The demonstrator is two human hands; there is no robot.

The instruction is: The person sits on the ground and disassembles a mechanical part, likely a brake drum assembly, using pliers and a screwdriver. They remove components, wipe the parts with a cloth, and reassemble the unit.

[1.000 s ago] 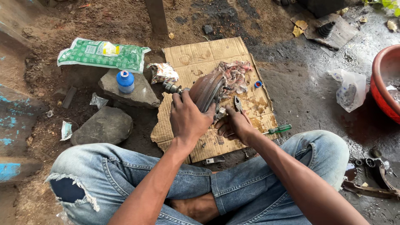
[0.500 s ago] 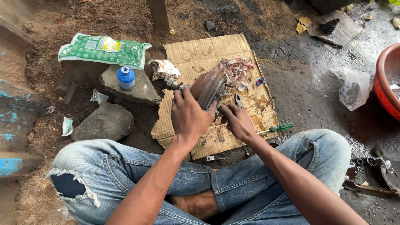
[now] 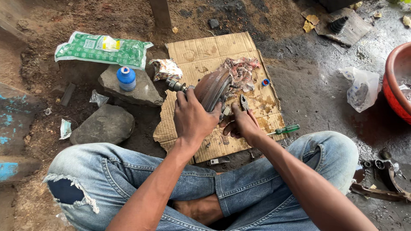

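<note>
2 hands: both at work on 1 rusty metal part over a cardboard sheet laid on the dirt ground.
Left hand: closed over the near side of the round metal part, fingers curled on its rim — gripping it.
Right hand: at the lower right edge of the part, fingers bent and pinching at something small there; what it pinches is too hidden to tell.
Metal part: a brown, dome-shaped disc standing on edge, tilted, near the middle of the cardboard, with a short shaft sticking out to its left.
Pliers: lying on the cardboard just beside the right hand's knuckles.
Rag: crumpled, reddish and grey, touching the far right side of the part.
Screwdriver: green handle, at the cardboard's right edge, near the right wrist.
Blue cap: small, on the cardboard right of the rag.
Blue bottle: upright on a flat stone, left of the cardboard.
Green packet: lying flat behind the bottle.
Red basin: at the right edge, well apart from the hands.
Legs: crossed, in torn blue jeans — just below the cardboard.
</note>
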